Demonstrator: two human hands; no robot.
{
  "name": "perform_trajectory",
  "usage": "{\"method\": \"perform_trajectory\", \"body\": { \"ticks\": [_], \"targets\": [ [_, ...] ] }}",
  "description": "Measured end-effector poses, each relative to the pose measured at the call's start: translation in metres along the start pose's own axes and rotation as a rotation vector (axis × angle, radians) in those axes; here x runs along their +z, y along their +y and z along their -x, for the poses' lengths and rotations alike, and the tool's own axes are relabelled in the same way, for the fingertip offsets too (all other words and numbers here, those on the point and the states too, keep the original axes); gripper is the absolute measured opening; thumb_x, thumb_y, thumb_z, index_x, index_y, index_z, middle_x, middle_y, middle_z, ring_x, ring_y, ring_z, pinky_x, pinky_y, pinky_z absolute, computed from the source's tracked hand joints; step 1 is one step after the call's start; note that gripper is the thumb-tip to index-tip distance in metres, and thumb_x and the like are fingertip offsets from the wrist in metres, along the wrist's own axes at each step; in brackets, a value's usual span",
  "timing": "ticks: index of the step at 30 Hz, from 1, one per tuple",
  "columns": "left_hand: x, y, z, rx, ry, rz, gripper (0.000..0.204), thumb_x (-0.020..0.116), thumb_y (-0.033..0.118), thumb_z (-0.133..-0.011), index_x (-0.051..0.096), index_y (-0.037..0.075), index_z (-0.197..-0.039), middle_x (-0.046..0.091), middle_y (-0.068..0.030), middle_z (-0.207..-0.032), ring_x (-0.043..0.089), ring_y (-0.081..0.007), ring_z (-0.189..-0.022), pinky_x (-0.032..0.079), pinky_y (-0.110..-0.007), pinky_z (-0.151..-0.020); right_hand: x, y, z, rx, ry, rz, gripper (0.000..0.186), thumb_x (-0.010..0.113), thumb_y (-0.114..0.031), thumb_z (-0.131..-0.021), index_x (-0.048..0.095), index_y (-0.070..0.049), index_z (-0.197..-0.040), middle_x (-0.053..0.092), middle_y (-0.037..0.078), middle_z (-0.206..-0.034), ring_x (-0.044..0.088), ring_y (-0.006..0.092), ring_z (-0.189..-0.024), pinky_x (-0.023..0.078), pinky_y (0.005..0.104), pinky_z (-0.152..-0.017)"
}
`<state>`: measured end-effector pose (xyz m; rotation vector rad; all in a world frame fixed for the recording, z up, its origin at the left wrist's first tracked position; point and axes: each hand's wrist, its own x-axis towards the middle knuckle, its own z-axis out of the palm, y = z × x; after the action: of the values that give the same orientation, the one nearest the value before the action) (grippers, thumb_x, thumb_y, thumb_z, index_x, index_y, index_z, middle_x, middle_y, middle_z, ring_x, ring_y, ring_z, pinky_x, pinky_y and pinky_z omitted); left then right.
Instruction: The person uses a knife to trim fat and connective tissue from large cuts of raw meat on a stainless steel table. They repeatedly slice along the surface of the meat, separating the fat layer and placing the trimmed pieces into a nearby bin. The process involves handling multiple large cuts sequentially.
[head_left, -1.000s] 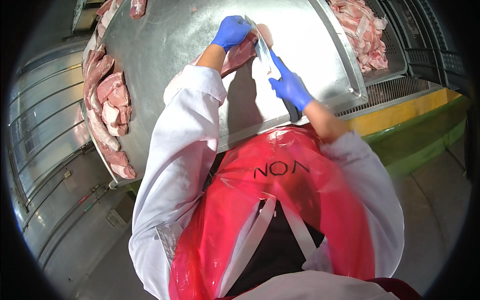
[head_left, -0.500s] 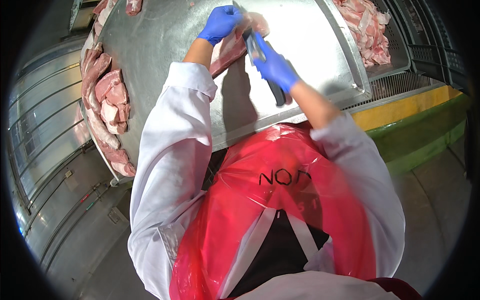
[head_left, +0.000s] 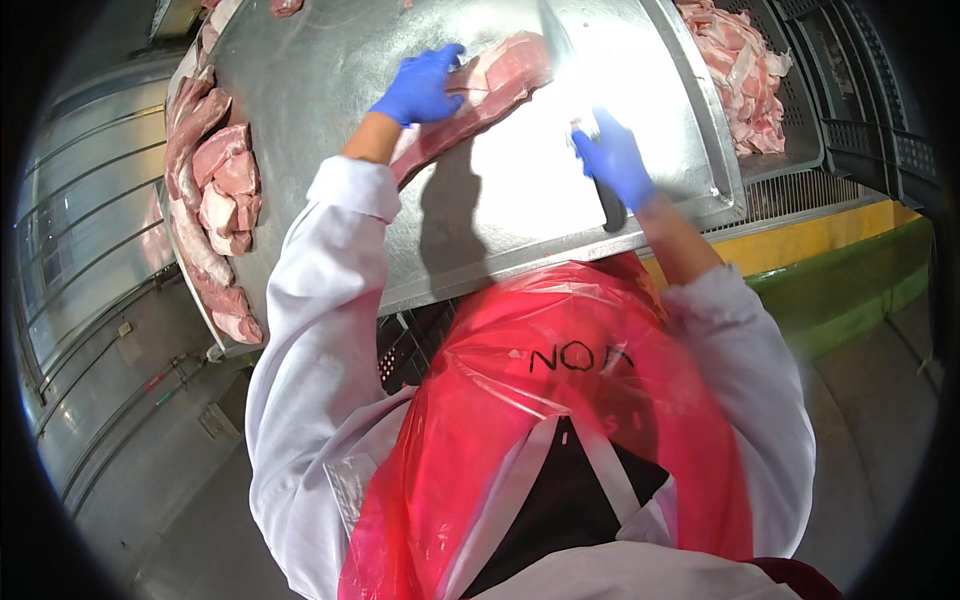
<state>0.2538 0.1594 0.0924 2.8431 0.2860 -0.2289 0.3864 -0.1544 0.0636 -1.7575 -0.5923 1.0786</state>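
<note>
A long strip of raw meat (head_left: 500, 90), dark pink with a paler patch on top, lies slantwise on the metal work surface (head_left: 335, 80). My left hand (head_left: 422, 88), gloved in blue, rests on its left part with thumb and fingers spread. To the right of the strip, my blue-gloved right hand (head_left: 615, 160) is closed round the black handle of a knife (head_left: 610, 208). The blade points away from me and is smeared by motion, passing close to the strip's far right end. Whether it touches the meat I cannot tell.
Several meat pieces (head_left: 228, 180) are heaped along the surface's left edge. At the upper right, a dark crate (head_left: 802, 95) holds pale trimmings (head_left: 735, 80). The raised metal rim (head_left: 695, 95) bounds the surface on the right, and a yellow ledge (head_left: 800, 240) runs below it.
My left hand has moved down and left and its fingers have spread. The right hand with the knife has swung right, away from the strip, whose right part now shows more fully.
</note>
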Motion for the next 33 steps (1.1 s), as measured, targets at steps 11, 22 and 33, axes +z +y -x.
{"method": "perform_trajectory", "body": {
  "ticks": [11,22,33],
  "targets": [
    [-0.032,0.035,-0.034,-0.013,-0.194,-0.099,0.035,0.055,0.018,-0.093,0.042,0.008,-0.124,0.068,-0.0248,-0.094,0.066,-0.0461,-0.082,0.054,-0.052,-0.074,0.06,-0.035,-0.003,0.027,-0.305,0.114,0.071,0.051,-0.02,-0.098,0.019,-0.022,-0.161,0.069,0.021,-0.109,0.069,0.0246,-0.078,0.058,0.038,-0.071],
    [-0.037,0.023,-0.063,0.042,-0.058,-0.078,0.025,0.056,0.013,-0.085,0.062,-0.002,-0.103,0.069,-0.0273,-0.09,0.068,-0.045,-0.087,0.054,-0.051,-0.076,0.092,-0.034,0.019,0.047,-0.277,-0.036,0.075,0.052,-0.014,-0.096,0.015,-0.016,-0.162,0.068,0.022,-0.113,0.067,0.0227,-0.068,0.057,0.0365,-0.06],
    [-0.062,0.017,-0.041,0.148,0.077,0.063,0.015,0.052,0.01,-0.084,0.061,0.001,-0.092,0.066,-0.026,-0.081,0.065,-0.0459,-0.077,0.051,-0.052,-0.071,0.129,-0.052,0.014,-0.043,-0.265,0.045,0.078,0.05,-0.013,-0.095,0.009,-0.012,-0.162,0.067,0.023,-0.098,0.067,0.0277,-0.067,0.057,0.0398,-0.066]
  ]
}}
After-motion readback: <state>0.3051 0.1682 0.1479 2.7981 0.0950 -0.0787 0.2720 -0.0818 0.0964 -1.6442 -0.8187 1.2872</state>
